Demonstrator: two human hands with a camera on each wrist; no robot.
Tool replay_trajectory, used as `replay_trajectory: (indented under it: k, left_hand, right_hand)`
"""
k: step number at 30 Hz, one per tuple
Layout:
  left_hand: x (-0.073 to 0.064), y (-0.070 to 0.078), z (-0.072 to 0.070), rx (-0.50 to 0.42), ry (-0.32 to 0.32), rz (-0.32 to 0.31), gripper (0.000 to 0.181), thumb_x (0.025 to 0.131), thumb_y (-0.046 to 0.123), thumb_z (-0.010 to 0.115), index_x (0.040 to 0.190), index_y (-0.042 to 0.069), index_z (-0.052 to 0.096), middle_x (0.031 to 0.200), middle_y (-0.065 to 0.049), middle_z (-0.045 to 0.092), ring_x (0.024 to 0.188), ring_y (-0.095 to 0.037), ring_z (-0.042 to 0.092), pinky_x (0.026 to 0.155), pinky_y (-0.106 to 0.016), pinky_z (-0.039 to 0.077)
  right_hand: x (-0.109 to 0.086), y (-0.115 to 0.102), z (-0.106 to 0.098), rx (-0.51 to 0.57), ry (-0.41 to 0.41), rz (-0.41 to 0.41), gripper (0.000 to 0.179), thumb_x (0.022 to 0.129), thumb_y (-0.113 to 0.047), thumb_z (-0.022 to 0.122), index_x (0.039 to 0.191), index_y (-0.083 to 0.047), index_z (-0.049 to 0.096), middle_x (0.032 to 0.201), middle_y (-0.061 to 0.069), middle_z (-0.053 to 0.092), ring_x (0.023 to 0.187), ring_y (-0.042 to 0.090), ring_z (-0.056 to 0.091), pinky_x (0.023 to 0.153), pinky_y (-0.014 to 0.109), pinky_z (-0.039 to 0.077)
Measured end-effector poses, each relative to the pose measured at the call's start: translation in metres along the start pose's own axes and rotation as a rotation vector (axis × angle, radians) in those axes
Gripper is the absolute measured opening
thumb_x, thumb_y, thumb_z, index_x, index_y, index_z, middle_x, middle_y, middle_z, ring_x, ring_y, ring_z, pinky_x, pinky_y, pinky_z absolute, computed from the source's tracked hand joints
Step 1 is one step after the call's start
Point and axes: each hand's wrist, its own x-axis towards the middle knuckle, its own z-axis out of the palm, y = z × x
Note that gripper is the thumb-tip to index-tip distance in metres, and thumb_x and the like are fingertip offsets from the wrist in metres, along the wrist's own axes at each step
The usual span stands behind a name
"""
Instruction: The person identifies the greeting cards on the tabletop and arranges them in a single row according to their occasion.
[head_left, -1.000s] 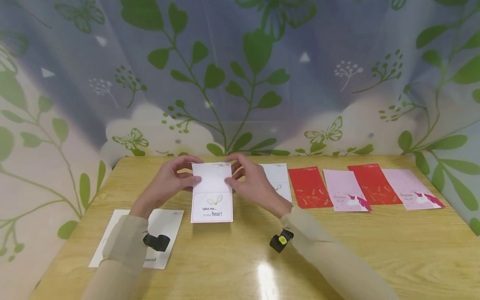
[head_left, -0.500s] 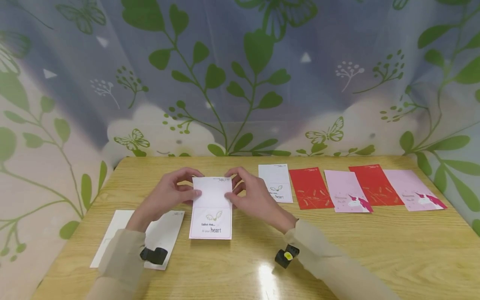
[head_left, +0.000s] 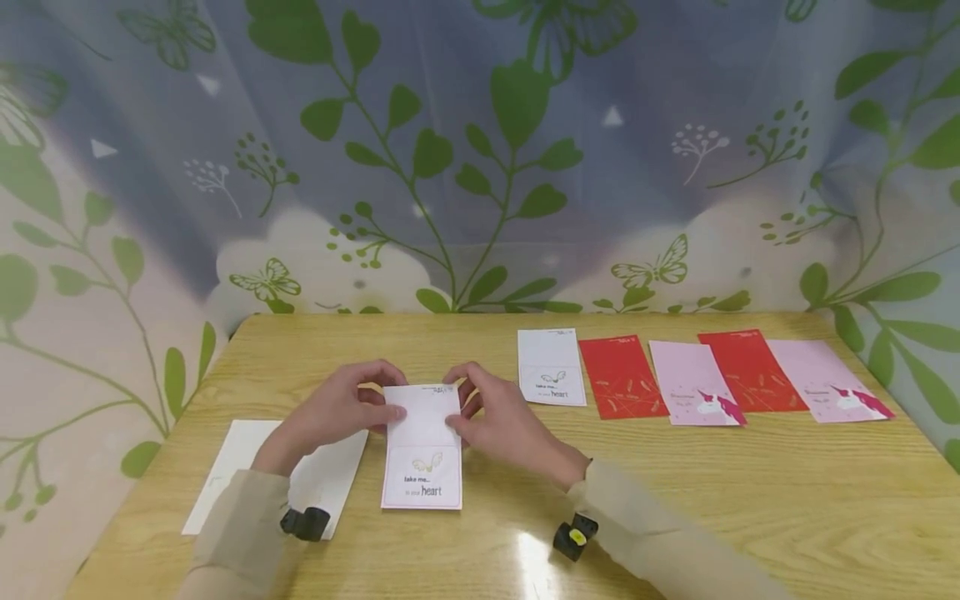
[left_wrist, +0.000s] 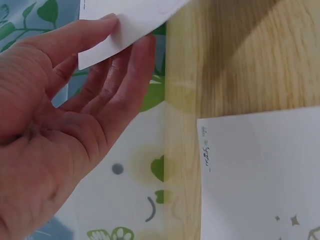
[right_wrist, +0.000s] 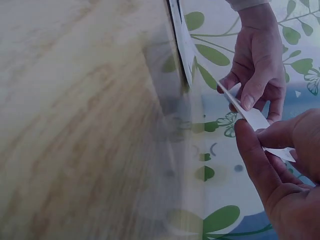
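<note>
A small white card (head_left: pixel 422 475), printed with golden wings and the words "take me... to your heart", is upheld between my two hands near the middle of the table. My left hand (head_left: pixel 341 408) pinches its upper left edge, thumb in front and fingers behind. On the opposite edge my right hand (head_left: pixel 502 421) pinches it the same way. The left wrist view has the card bowing slightly above the left fingers (left_wrist: pixel 142 60). Seen edge-on in the right wrist view, the card (right_wrist: pixel 255 120) appears thin. A larger white sheet (head_left: pixel 330 467) lies under my left forearm, partly hidden.
Along the back right lie a matching white winged card (head_left: pixel 551 367), a red card (head_left: pixel 621 375), a pink unicorn card (head_left: pixel 686 375), a second red card (head_left: pixel 750 371) and another pink unicorn card (head_left: pixel 817 375). A leaf-patterned curtain (head_left: pixel 480 208) hangs behind the wooden table (head_left: pixel 675 500).
Both hands have brought the small white card down and toward me, still pinching it. The white winged card at the back has come fully into sight from behind the right hand.
</note>
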Motion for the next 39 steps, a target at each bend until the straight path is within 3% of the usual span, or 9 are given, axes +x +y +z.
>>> replay_trajectory:
  k: [8, 14, 19, 23, 29, 35, 39]
  left_hand:
    - [-0.001, -0.006, 0.002, 0.26, 0.016, 0.05, 0.016, 0.089, 0.012, 0.079, 0.102, 0.011, 0.07, 0.108, -0.007, 0.07, 0.094, -0.021, 0.065, 0.079, -0.03, 0.056]
    - [0.002, -0.015, 0.005, 0.362, 0.034, 0.047, 0.015, 0.089, 0.013, 0.079, 0.101, 0.013, 0.07, 0.107, -0.004, 0.071, 0.104, -0.022, 0.065, 0.092, -0.042, 0.058]
    - [0.004, -0.016, 0.008, 0.44, 0.063, 0.045, 0.014, 0.088, 0.013, 0.08, 0.099, 0.015, 0.071, 0.111, -0.006, 0.069, 0.111, -0.029, 0.063, 0.101, -0.052, 0.053]
    - [0.004, -0.016, 0.01, 0.489, 0.066, 0.021, 0.015, 0.088, 0.014, 0.08, 0.1, 0.017, 0.071, 0.117, -0.007, 0.067, 0.113, -0.03, 0.061, 0.1, -0.053, 0.051]
    - [0.006, -0.018, 0.012, 0.536, 0.044, 0.007, 0.016, 0.089, 0.014, 0.08, 0.102, 0.017, 0.072, 0.121, -0.009, 0.065, 0.112, -0.028, 0.061, 0.099, -0.051, 0.049]
    - [0.008, -0.019, 0.013, 0.551, 0.03, 0.01, 0.017, 0.087, 0.015, 0.081, 0.102, 0.016, 0.073, 0.12, -0.009, 0.065, 0.114, -0.029, 0.061, 0.101, -0.053, 0.049]
    - [0.008, -0.018, 0.013, 0.559, 0.013, 0.004, 0.018, 0.086, 0.016, 0.082, 0.101, 0.016, 0.073, 0.119, -0.008, 0.066, 0.115, -0.03, 0.061, 0.103, -0.054, 0.048]
  right_hand:
    - [-0.005, 0.007, 0.01, -0.02, -0.046, 0.05, 0.039, 0.091, 0.001, 0.07, 0.127, -0.009, 0.057, 0.1, 0.007, 0.063, 0.082, 0.015, 0.063, 0.059, 0.022, 0.058]
    - [-0.006, 0.011, 0.015, -0.065, -0.07, 0.045, 0.043, 0.09, -0.001, 0.071, 0.13, -0.008, 0.057, 0.101, 0.007, 0.064, 0.08, 0.012, 0.064, 0.066, 0.022, 0.056]
    - [-0.008, 0.012, 0.016, -0.128, -0.104, 0.049, 0.055, 0.089, -0.003, 0.073, 0.14, -0.006, 0.054, 0.11, 0.008, 0.062, 0.085, 0.012, 0.064, 0.071, 0.021, 0.055]
    - [-0.011, 0.008, 0.016, -0.32, -0.128, 0.015, 0.061, 0.088, -0.008, 0.076, 0.144, -0.008, 0.053, 0.127, 0.011, 0.057, 0.099, 0.018, 0.062, 0.077, 0.023, 0.054]
    - [-0.017, 0.001, 0.019, -0.653, -0.193, -0.044, 0.059, 0.089, -0.03, 0.079, 0.142, -0.015, 0.058, 0.146, 0.009, 0.048, 0.127, 0.027, 0.052, 0.088, 0.034, 0.058]
    - [-0.022, 0.0, 0.022, -0.794, -0.313, -0.078, 0.056, 0.089, -0.045, 0.077, 0.135, -0.016, 0.064, 0.141, 0.007, 0.056, 0.127, 0.026, 0.054, 0.096, 0.043, 0.056]
    - [-0.024, 0.0, 0.022, -0.823, -0.355, -0.081, 0.051, 0.087, -0.047, 0.078, 0.128, -0.018, 0.068, 0.141, 0.008, 0.059, 0.127, 0.027, 0.056, 0.099, 0.05, 0.055]
